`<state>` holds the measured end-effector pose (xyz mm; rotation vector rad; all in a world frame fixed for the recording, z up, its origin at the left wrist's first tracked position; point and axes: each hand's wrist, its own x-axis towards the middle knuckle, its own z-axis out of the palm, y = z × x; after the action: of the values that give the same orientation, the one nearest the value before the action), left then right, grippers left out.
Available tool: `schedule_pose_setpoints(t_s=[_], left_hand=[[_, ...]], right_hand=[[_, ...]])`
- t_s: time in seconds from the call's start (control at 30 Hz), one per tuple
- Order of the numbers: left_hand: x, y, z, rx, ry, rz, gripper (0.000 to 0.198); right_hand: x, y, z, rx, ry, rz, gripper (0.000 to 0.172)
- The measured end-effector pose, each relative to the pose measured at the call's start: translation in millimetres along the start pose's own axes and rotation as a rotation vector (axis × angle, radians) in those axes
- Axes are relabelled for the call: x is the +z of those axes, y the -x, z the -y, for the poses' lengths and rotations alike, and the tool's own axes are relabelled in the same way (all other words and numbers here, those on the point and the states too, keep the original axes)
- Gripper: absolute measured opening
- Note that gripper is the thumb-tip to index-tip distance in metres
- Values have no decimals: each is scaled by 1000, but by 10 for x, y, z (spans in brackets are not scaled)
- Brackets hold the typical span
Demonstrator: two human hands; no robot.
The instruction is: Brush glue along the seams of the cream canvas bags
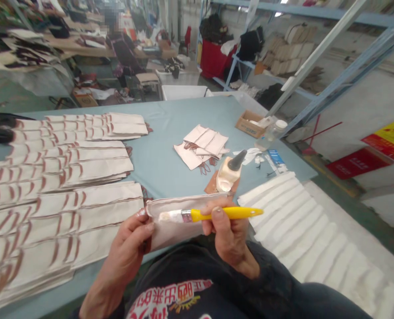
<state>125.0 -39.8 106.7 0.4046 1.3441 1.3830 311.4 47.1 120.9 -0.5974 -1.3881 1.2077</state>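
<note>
A cream fabric piece (pixel 180 235) with a dark stitched edge lies across the table's front edge, close to my body. Its left end is pinched between the thumb and fingers of my left hand (pixel 133 235). My right hand (pixel 225 230) grips a paintbrush (pixel 230 213) by its yellow handle. The white-coated bristles point left and lie over the fabric near my left fingers; whether they press on it I cannot tell. Just beyond my right hand stands a cream glue container (pixel 226 175) with a dark conical top, on a brown piece.
Rows of overlapping cream pieces (pixel 100 157) cover the table's left side. A small pile (pixel 202 146) lies mid-table. White strips (pixel 293 221) fan out at right. A cardboard box (pixel 250 124) and a clear jar (pixel 274 133) stand at the back right. A person (pixel 122 48) is in the background.
</note>
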Motion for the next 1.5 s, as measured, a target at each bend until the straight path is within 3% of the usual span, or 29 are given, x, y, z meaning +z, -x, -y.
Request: schedule_pose_setpoints(t_s=[0.13,0.2,0.37,0.5,0.77,0.9,1.07,1.2,1.37,1.5], left_hand=[[-21,1,67,154,-196,66,15],[34,18,65,330,-385,85,11],[252,31,-1,936,-781,111,29],[297,-28,17,1184,-922,120,30],[184,-100,193,1243,-1126,62,27],[173,-112,195,1263,-1128,40,29],[169,-121,197,1277,-1167,8,30],[206,-131,180,1312,-1142,7,31],[185,-143,157,1318,-1115,4,31],[152,-165,159,1332,-1133,34,29]], right_hand=[[-99,-159,84,89,-125,-154,35],[-148,-211,97,140,-148,-186,37],[-221,-294,128,255,-158,-164,41],[-212,-358,177,298,-121,-138,42],[-180,-279,248,439,-84,66,38],[-209,-270,245,376,-57,4,38],[-208,-244,218,443,-28,79,40],[-219,-250,216,409,-8,22,40],[-230,-277,176,445,-19,73,39],[-266,-344,51,357,103,11,38]])
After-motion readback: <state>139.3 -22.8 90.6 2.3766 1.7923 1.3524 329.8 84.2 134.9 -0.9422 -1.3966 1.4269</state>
